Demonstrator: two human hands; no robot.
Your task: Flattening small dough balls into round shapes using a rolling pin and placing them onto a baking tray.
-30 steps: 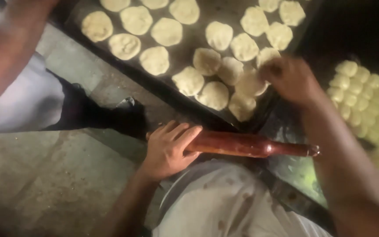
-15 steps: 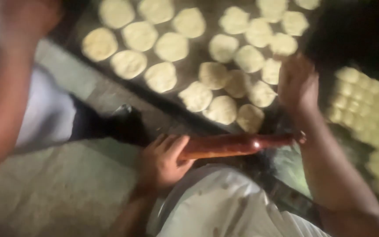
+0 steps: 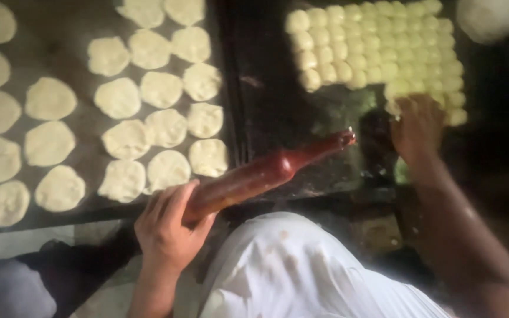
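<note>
My left hand (image 3: 169,227) grips one end of a reddish-brown wooden rolling pin (image 3: 266,175), which slants up to the right above a dark board. My right hand (image 3: 416,126) reaches to the right and rests on the near edge of a block of small round dough balls (image 3: 378,50) set in rows. Whether its fingers hold a ball is hidden. To the left, a dark tray (image 3: 231,88) carries several flattened dough discs (image 3: 154,126) in loose rows.
My white-clothed lap (image 3: 301,271) fills the lower middle. A pale cloth or garment (image 3: 7,294) shows at the bottom left, over a rough grey floor. A pale shape (image 3: 490,17) sits at the top right corner. The surroundings are dark.
My right hand has left the flattened discs on the tray and swung right to the rows of dough balls. The view shifted right with it. Another person's arm at top left is gone from view.
</note>
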